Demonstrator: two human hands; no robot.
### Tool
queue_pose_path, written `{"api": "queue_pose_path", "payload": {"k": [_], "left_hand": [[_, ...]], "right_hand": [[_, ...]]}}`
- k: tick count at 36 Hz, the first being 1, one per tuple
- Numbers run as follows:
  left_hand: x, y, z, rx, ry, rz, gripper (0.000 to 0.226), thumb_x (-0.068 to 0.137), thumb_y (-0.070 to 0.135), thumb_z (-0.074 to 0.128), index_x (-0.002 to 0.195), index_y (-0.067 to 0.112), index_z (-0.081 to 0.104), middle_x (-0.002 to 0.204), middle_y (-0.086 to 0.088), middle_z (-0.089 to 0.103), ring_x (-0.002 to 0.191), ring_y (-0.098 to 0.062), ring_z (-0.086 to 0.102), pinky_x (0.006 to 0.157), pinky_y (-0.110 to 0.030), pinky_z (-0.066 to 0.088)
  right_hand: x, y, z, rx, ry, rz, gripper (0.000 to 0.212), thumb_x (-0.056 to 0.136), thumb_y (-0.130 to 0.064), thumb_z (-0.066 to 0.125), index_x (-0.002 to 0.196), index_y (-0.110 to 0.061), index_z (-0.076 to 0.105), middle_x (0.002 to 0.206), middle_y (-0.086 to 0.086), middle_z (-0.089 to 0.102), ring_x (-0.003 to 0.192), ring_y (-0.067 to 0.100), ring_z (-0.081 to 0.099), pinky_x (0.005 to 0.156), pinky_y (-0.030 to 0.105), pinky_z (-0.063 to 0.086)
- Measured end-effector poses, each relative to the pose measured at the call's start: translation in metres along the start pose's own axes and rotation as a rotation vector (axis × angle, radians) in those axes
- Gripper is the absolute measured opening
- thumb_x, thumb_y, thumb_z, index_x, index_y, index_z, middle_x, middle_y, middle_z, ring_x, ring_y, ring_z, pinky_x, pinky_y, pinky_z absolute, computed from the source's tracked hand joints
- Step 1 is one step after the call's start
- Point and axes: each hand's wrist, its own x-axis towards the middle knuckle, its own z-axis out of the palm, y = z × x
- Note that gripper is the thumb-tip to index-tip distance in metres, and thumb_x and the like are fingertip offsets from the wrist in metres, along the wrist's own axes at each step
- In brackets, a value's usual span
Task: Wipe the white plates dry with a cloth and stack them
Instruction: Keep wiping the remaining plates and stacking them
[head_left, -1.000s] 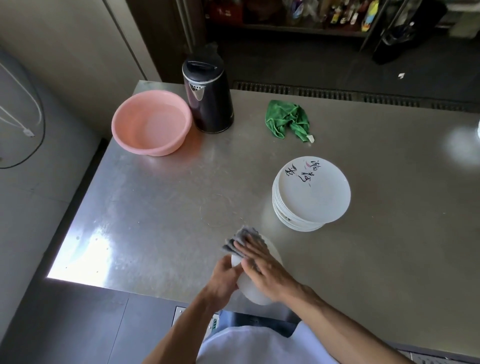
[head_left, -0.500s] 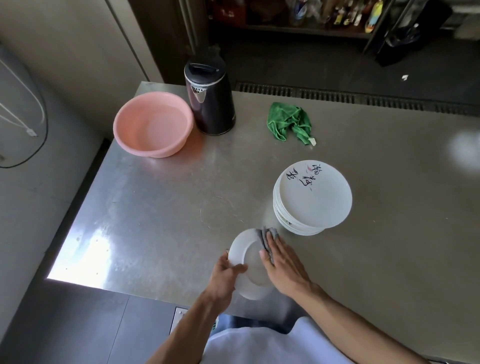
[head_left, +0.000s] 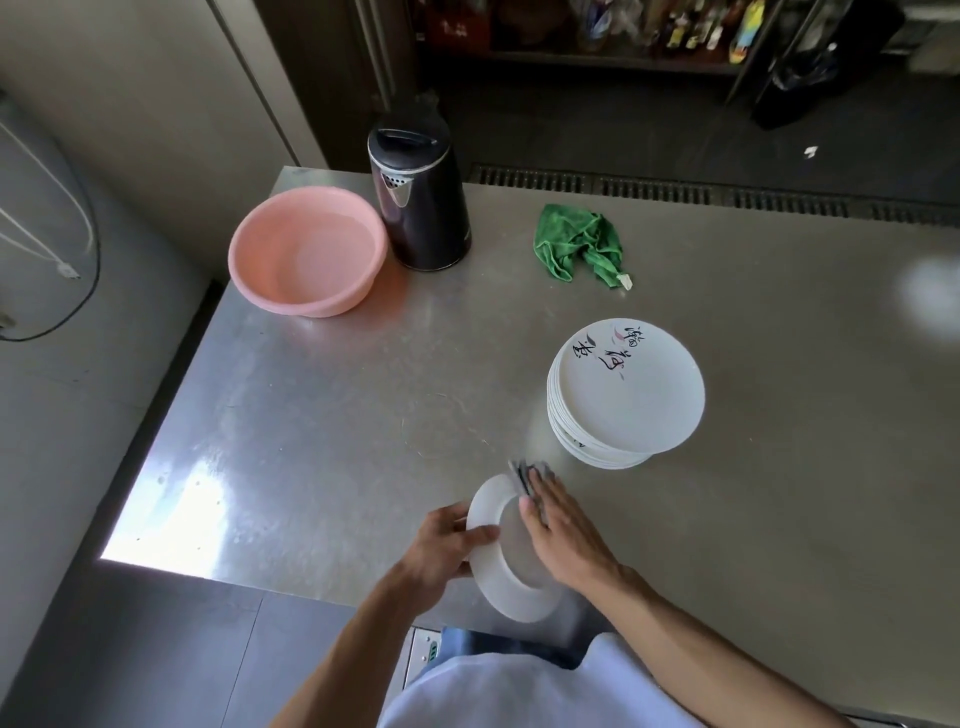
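A small white plate (head_left: 496, 569) is held tilted above the near edge of the steel table. My left hand (head_left: 441, 553) grips its left rim, thumb on the face. Flat against the plate's right side, my right hand (head_left: 563, 535) presses a grey cloth (head_left: 527, 475) with straight fingers; only the cloth's far end shows past the fingertips. A stack of several white plates (head_left: 631, 405) stands to the right and farther back, the top one bearing black brush lettering.
A pink basin (head_left: 306, 249) and a black kettle (head_left: 421, 200) stand at the table's far left. A crumpled green cloth (head_left: 579, 241) lies behind the stack. The table's left edge drops to a dark floor.
The plate has turned from nearly edge-on to face up and left. My right hand with the cloth has slid from the plate's top toward its right side.
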Motion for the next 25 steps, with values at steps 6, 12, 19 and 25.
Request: {"api": "queue_pose_path", "payload": {"k": [6, 12, 19, 25], "left_hand": [[0.003, -0.007, 0.004, 0.022, -0.005, 0.009, 0.023, 0.092, -0.002, 0.066, 0.113, 0.005, 0.071, 0.104, -0.017, 0.074, 0.090, -0.023, 0.071, 0.075, -0.038, 0.060], [0.000, -0.013, 0.004, -0.185, 0.078, 0.021, 0.041, 0.064, 0.013, 0.072, 0.105, 0.015, 0.065, 0.098, -0.009, 0.071, 0.088, -0.023, 0.066, 0.070, -0.036, 0.056], [0.003, -0.016, 0.000, -0.143, 0.092, 0.084, 0.048, 0.075, 0.027, 0.080, 0.120, 0.022, 0.066, 0.106, -0.008, 0.077, 0.095, -0.025, 0.074, 0.073, -0.045, 0.062], [0.003, -0.022, 0.005, -0.093, 0.102, 0.134, 0.029, 0.086, 0.006, 0.070, 0.115, 0.003, 0.067, 0.107, -0.023, 0.074, 0.097, -0.035, 0.073, 0.080, -0.055, 0.062]], "right_hand": [[-0.017, -0.017, 0.006, -0.046, -0.015, -0.468, 0.055, 0.106, -0.042, 0.031, 0.153, -0.015, 0.036, 0.162, -0.002, 0.025, 0.153, 0.017, 0.013, 0.125, 0.032, 0.007], [-0.001, 0.000, 0.003, -0.075, 0.081, 0.036, 0.055, 0.109, -0.037, 0.026, 0.158, -0.019, 0.012, 0.166, 0.000, 0.009, 0.154, 0.014, 0.008, 0.123, 0.023, -0.003], [-0.013, -0.023, 0.002, 0.141, 0.046, -0.131, 0.052, 0.108, -0.034, 0.032, 0.157, -0.026, 0.018, 0.162, -0.013, 0.003, 0.153, 0.007, -0.001, 0.124, 0.025, 0.001], [-0.012, -0.047, 0.016, 0.025, -0.054, -0.433, 0.056, 0.106, -0.047, 0.029, 0.156, -0.020, 0.030, 0.165, -0.007, 0.017, 0.152, 0.003, 0.003, 0.124, 0.026, 0.000]]}}
